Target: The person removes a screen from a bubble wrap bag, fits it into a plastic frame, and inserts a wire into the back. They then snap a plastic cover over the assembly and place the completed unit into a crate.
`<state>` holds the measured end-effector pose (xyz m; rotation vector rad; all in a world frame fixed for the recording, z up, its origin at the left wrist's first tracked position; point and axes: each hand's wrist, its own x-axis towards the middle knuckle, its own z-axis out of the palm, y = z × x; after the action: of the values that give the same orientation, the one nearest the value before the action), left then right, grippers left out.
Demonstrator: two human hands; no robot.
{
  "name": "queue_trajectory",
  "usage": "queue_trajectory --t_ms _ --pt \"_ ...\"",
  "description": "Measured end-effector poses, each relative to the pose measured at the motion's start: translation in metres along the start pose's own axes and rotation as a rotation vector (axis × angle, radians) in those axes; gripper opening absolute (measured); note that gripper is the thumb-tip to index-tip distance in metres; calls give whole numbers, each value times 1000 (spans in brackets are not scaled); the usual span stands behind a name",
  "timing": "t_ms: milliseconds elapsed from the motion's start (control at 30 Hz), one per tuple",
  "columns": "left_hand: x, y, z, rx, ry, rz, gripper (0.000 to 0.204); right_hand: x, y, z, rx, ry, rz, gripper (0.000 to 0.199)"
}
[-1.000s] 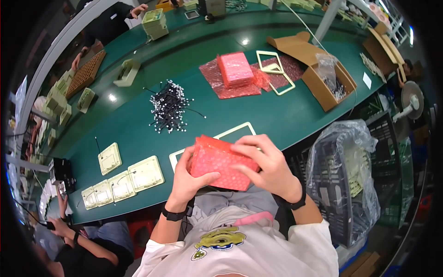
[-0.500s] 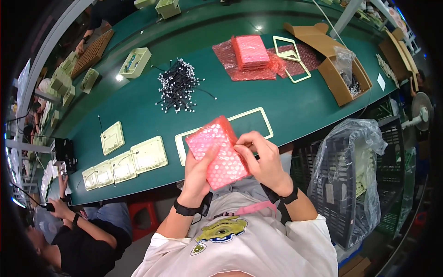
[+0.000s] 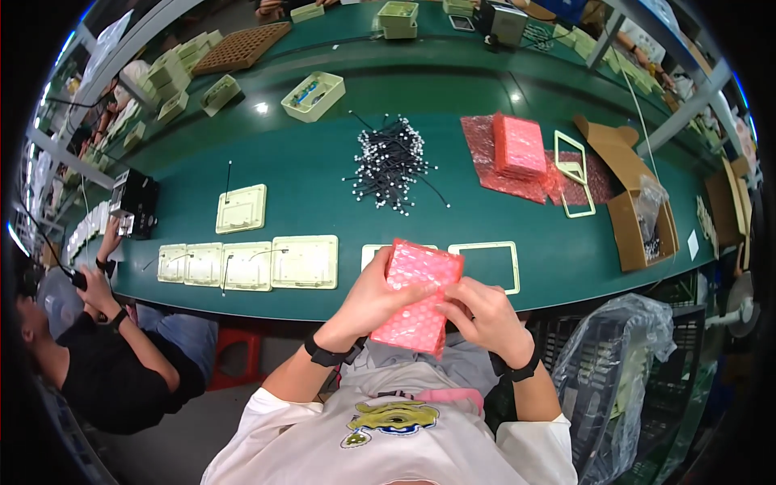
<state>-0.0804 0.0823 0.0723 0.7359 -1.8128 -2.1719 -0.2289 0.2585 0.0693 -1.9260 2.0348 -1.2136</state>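
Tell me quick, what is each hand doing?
Left hand: closed on the pink bubble-wrap pouch, gripping its left side.
Right hand: closed on the same pouch, gripping its right edge.

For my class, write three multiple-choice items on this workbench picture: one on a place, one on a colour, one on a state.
1. Where does the heap of black ties with white ends lie?
A. in the cardboard box
B. on the green bench top, in the middle
C. in the person's lap

2. What colour is the bubble-wrap pouch in the person's hands?
A. pink
B. blue
C. yellow

3. How is that pouch held?
A. lying flat on the bench, untouched
B. pinched in one hand only
C. held off the bench between left hand and right hand

Key: 1 B, the heap sits on the bare green bench top, apart from the cardboard box at the right. 2 A, the wrap is plainly pink, like the stack farther back. 3 C, fingers of both hands grip its sides above the bench's near edge.
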Motion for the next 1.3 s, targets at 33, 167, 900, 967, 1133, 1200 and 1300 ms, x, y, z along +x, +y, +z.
queue_trajectory --t_ms 33,167,900,967,1133,1200,1300 --pt "0 4 -6 -34 -53 -28 75 2 1 -1 118 -34 18 29" --pt "-2 22 -30 152 -125 -55 72 14 0 -3 338 -114 74 25" --pt "4 24 -40 -43 -77 -104 73 17 -14 0 86 -5 -18 16" --pt "4 22 -41 13 -13 -40 72 21 -16 6 234 -12 120 18" --pt "6 24 -40 24 44 -33 74 21 -12 10 567 -27 306 24" --pt "4 26 -38 61 44 -30 74 20 -9 11 581 -20 278 25" --pt "1 32 -34 133 48 -20 74 20 -2 12 527 -114 272 22"
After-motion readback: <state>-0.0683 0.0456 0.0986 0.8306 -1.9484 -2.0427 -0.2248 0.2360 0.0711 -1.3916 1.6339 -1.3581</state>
